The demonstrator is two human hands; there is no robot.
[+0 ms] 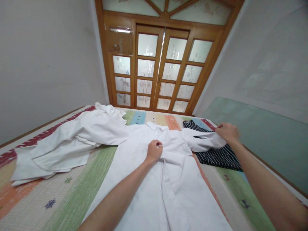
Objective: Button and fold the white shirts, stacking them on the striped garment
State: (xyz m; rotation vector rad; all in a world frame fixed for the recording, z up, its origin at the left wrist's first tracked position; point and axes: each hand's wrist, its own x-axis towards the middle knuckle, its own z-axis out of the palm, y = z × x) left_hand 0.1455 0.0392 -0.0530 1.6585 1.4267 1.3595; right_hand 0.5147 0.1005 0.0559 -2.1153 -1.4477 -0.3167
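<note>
A white button-front shirt (144,179) lies spread out face up, its collar toward the far side and its sleeves out to both sides. My left hand (154,150) is closed on the front placket at chest height, pinching the cloth, which bunches around the fingers. At the right, my right hand (227,132) grips the end of the shirt's right-side sleeve and holds it stretched outward, a little raised. Beneath that sleeve lies a folded black cloth with white stripes (216,158). The shirt's lower hem is out of view.
Another heap of white clothing (69,141) lies at the left, touching the shirt's left-side sleeve. Everything rests on a striped, patterned cover (79,195). A pale green panel (260,138) stands along the right edge. Wooden glass-paned doors (156,70) are beyond, with walls either side.
</note>
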